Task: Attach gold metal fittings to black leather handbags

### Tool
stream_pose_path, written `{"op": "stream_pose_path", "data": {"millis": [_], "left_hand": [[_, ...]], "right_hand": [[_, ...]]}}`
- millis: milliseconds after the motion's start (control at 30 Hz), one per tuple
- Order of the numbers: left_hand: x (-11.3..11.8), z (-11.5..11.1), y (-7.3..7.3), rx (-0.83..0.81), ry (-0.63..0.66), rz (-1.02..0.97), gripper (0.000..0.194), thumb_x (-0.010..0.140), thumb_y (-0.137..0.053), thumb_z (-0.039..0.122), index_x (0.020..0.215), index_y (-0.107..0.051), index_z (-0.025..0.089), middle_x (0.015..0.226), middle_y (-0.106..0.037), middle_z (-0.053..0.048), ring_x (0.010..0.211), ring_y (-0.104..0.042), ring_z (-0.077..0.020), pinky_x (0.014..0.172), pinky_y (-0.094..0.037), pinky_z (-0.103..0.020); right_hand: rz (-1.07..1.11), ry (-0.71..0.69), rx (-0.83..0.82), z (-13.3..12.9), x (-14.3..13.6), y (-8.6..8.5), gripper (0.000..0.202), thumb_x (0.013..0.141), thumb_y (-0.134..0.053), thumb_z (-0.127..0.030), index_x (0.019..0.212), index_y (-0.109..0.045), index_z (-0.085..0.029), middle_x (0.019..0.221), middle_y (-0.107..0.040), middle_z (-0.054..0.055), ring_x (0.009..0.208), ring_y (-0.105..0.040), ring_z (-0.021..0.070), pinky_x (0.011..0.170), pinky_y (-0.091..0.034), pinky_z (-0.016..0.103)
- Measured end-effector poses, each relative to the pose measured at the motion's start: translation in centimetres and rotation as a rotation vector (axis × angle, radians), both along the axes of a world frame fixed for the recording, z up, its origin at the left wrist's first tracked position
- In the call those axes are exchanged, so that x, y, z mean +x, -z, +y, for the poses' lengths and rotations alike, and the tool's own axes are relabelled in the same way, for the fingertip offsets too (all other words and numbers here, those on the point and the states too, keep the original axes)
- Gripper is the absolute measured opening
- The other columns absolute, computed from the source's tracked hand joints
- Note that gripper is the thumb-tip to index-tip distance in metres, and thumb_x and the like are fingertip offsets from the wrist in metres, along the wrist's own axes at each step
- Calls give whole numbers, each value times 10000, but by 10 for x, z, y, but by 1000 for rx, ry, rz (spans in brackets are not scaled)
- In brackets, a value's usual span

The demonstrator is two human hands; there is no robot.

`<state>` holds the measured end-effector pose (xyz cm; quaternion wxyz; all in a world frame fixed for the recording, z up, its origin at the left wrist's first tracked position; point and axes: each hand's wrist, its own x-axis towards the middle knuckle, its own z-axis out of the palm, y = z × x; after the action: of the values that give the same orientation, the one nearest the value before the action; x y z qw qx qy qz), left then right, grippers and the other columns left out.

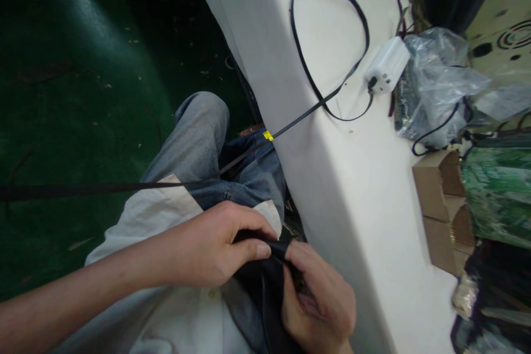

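Observation:
Low in the head view, my left hand [232, 243] pinches the upper edge of a black piece of material [265, 287] between thumb and fingers. My right hand [319, 293] grips the same black material just beside it, with fingers curled. The material hangs down in front of the light shirt. Above the hands, a flat black cable [298, 120] with a yellow tag [268, 135] crosses the lap and lies in a loop on the white surface. One end of it meets a white plug adapter [388, 64].
On the right of the white surface [357, 188] are an open cardboard box [442, 213], clear plastic bags [443, 83] and a green printed package [498, 193]. A beige panel [504, 33] stands at the upper right. The green floor [83, 94] lies on the left.

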<state>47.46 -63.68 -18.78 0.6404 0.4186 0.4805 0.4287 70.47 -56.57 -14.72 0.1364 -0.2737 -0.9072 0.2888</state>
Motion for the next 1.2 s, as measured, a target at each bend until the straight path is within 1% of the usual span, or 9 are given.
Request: {"op": "stream_pose_path", "data": {"millis": [133, 267, 433, 533, 633, 833, 933, 1100, 1200], "left_hand": [[1, -3, 2, 129, 6, 111, 645, 1045, -592, 132, 1643, -515, 362, 1468, -690, -25, 1365, -649, -198, 1219, -498, -361], [-4, -1, 12, 251, 99, 329, 553, 1070, -481, 111, 1568, -582, 331, 1640, -534, -71, 1460, -589, -227, 1225, -518, -376], [-12, 3, 18, 129, 40, 361, 375, 1155, -437, 293, 1439, -680, 265, 1468, -694, -77, 1345, -684, -225, 1191, -561, -386], [-11, 4, 11, 82, -58, 426, 432, 1072, -633, 386, 1482, -649, 253, 1550, -651, -107, 1415, -650, -295, 1214, -562, -459], [-7, 5, 2, 111, -2, 480, 623, 984, -744, 367, 1575, -568, 276, 1667, -556, -112, 1519, -572, -336, 1285, -502, -514], [0, 12, 8, 112, 112, 575, 706, 932, -777, 237, 1588, -520, 272, 1564, -656, -109, 1410, -669, -319, 1228, -551, -501], [-1, 19, 16, 141, 101, 711, 725, 949, -783, 237, 1609, -485, 271, 1472, -717, -114, 1292, -737, -326, 1107, -614, -483], [-14, 23, 16, 253, 201, 774, 452, 1003, -784, 333, 1438, -672, 287, 1172, -792, -41, 985, -803, -233, 818, -633, -308], [-16, 20, 13, 289, 266, 837, 409, 1030, -749, 447, 1381, -724, 239, 1260, -787, -95, 1054, -809, -278, 888, -663, -368]], "right_hand": [[-2, -41, -123, 10, -12, 3, 281, 995, -622, -50, 1187, -679, -247, 1053, -791, 39, 975, -800, 175, 861, -620, 254], [-24, -3, -85, 16, -20, 20, 171, 990, -615, -87, 1081, -636, -230, 971, -737, 45, 882, -742, 191, 798, -584, 290], [-52, 51, -48, 11, -27, 44, 119, 984, -606, -109, 1003, -607, -227, 876, -683, 21, 778, -672, 178, 729, -513, 293], [-15, 14, -43, 9, -30, 52, 82, 1016, -589, -149, 996, -603, -227, 865, -674, 23, 756, -647, 179, 694, -487, 297], [11, -54, -70, 15, -32, 53, 87, 1029, -545, -169, 987, -598, -224, 891, -668, 44, 784, -628, 194, 701, -482, 309], [-84, -175, -200, 36, -34, 51, 170, 939, -567, -57, 964, -617, -217, 932, -689, 47, 840, -652, 193, 739, -487, 292], [-126, -53, -240, 41, -36, 55, 165, 938, -631, -56, 1024, -651, -196, 947, -732, 48, 845, -689, 194, 763, -497, 288], [-114, 53, -246, 33, -34, 57, 127, 902, -759, -91, 946, -698, -194, 888, -729, 25, 794, -684, 179, 734, -482, 276], [-98, 104, -240, 24, -33, 56, 126, 879, -788, -105, 885, -707, -202, 844, -707, 9, 754, -656, 167, 706, -460, 274]]}}
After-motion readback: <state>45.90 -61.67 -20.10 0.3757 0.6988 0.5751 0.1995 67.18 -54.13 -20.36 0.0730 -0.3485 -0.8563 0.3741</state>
